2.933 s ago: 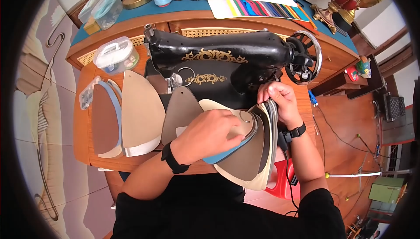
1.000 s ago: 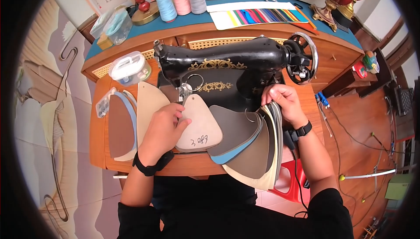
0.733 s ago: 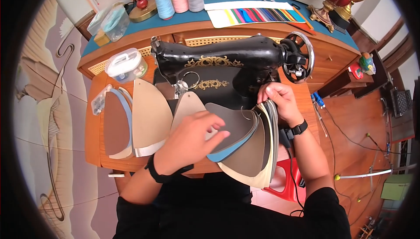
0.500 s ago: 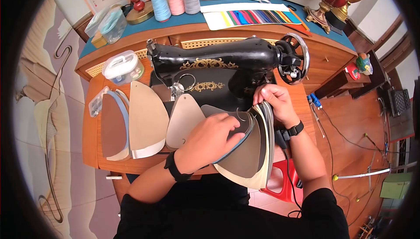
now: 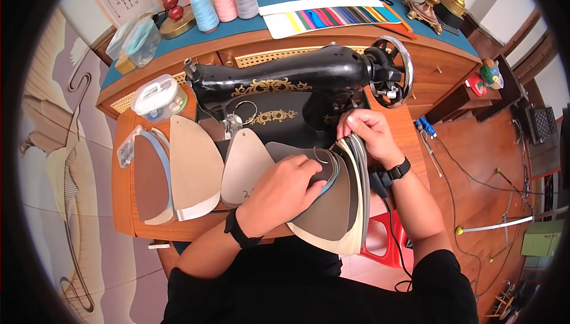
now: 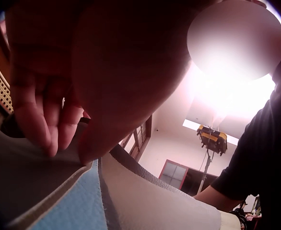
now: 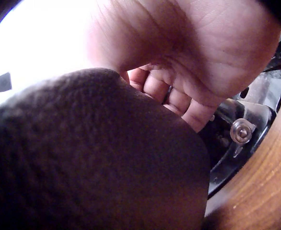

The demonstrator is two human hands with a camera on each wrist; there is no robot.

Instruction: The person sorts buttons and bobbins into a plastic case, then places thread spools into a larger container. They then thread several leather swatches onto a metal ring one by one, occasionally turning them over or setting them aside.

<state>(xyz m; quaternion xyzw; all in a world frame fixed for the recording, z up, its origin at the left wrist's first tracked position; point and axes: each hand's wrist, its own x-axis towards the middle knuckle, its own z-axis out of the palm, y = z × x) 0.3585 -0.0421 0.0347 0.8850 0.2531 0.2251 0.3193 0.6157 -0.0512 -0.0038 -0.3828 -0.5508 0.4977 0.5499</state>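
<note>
My right hand (image 5: 369, 135) grips the upper end of a fanned stack of leather swatches (image 5: 361, 205), its thumb on top. In the right wrist view a dark grained swatch (image 7: 97, 153) lies against that hand. My left hand (image 5: 285, 190) is over the left part of the stack, on a dark grey swatch (image 5: 278, 149). The left wrist view has the fingertips on this swatch and the thumb at its edge, above a blue swatch (image 6: 80, 203). A thin metal ring (image 5: 321, 156) shows at the stack's top. A pale swatch (image 5: 246, 161) with partly covered handwriting lies left of the hand.
A beige swatch (image 5: 193, 167) and a brown one (image 5: 151, 178) lie further left. The black sewing machine (image 5: 279, 78) stands behind, with another metal ring (image 5: 245, 112) on it. A lidded plastic box (image 5: 159, 99) is at back left. Thread spools (image 5: 225, 2) stand on the rear desk.
My left hand has moved right, from the pale swatch to the fanned stack. That pale swatch lies where a grey-brown one lay at first. The right hand keeps its grip.
</note>
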